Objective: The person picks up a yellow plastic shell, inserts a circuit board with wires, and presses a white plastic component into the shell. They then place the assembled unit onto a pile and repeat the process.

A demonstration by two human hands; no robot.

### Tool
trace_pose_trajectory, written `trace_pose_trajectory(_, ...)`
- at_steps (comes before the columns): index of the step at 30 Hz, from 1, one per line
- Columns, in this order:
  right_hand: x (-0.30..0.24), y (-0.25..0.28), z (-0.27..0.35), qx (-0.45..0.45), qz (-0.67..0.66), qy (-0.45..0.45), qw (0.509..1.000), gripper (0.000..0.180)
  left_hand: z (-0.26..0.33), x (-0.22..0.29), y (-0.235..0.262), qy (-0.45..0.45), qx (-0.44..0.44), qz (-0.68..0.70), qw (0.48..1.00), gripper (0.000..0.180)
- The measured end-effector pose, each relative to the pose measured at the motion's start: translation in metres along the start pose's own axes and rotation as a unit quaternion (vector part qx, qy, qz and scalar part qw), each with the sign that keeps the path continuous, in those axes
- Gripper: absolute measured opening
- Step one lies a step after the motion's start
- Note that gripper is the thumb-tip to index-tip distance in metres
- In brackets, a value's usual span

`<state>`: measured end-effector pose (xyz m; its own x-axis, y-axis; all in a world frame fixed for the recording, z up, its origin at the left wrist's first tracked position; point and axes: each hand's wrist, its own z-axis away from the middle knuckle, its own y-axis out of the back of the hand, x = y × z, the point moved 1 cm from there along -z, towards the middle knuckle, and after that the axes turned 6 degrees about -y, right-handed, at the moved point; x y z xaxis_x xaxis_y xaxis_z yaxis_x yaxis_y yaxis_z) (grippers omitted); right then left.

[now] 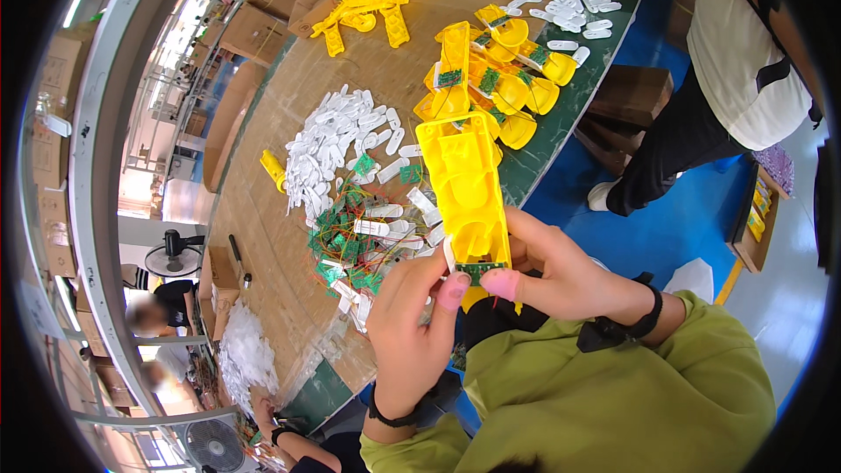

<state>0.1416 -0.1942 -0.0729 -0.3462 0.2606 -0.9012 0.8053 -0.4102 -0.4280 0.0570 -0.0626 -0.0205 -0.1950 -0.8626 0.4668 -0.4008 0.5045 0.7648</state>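
Note:
A long yellow plastic shell (pixel 466 177) with a hollow, ribbed inside is held up between my hands, tilted away from me. My left hand (pixel 410 320) grips its near left edge, thumb pressing by a small green circuit board (pixel 476 271). From the right, my right hand (pixel 552 273) closes on the same end, its thumb against the board's other side. A white piece shows at the shell's left edge by my left fingers. Just left of my hands lies a tangle of green circuit boards with thin wires (pixel 346 236), mixed with white oblong pieces (pixel 372 228).
Beyond the shell sit several yellow shells with boards (pixel 508 88). A heap of white oblong pieces (pixel 337 136) covers the table's middle, with more yellow parts (pixel 372 4) at the far side. A screwdriver (pixel 236 250) lies left. People stand right and lower left; clear plastic bags (pixel 245 355) lie nearby.

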Motion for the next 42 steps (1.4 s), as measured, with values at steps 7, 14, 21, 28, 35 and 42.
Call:
trace_pose_trajectory(7, 0.001, 0.007, 0.003, -0.026, 0.074, 0.044, 0.996, 0.050, -0.002, -0.003, 0.006, 0.118, -0.070, 0.223, 0.965, 0.024)
trace_pose_trajectory(14, 0.003, 0.010, 0.001, -0.037, 0.184, 0.047, 0.981, 0.062, 0.001, -0.008, -0.001, 0.139, -0.058, 0.231, 0.961, 0.023)
trace_pose_trajectory(21, 0.000, 0.007, 0.003, -0.016, 0.212, 0.083, 0.974, 0.052, 0.002, -0.012, -0.008, 0.188, -0.052, 0.316, 0.929, 0.025)
trace_pose_trajectory(28, 0.004, 0.002, 0.003, 0.050, 0.287, 0.067, 0.954, 0.041, 0.004, -0.017, -0.014, 0.189, -0.060, 0.319, 0.927, 0.020)
trace_pose_trajectory(35, 0.016, -0.004, -0.001, 0.111, 0.181, 0.070, 0.975, 0.035, 0.010, -0.012, -0.021, 0.146, -0.010, 0.163, 0.976, 0.025)
trace_pose_trajectory(42, 0.017, -0.005, 0.000, 0.127, 0.154, 0.102, 0.975, 0.034, 0.025, 0.007, -0.039, 0.108, 0.143, 0.001, 0.984, 0.029)
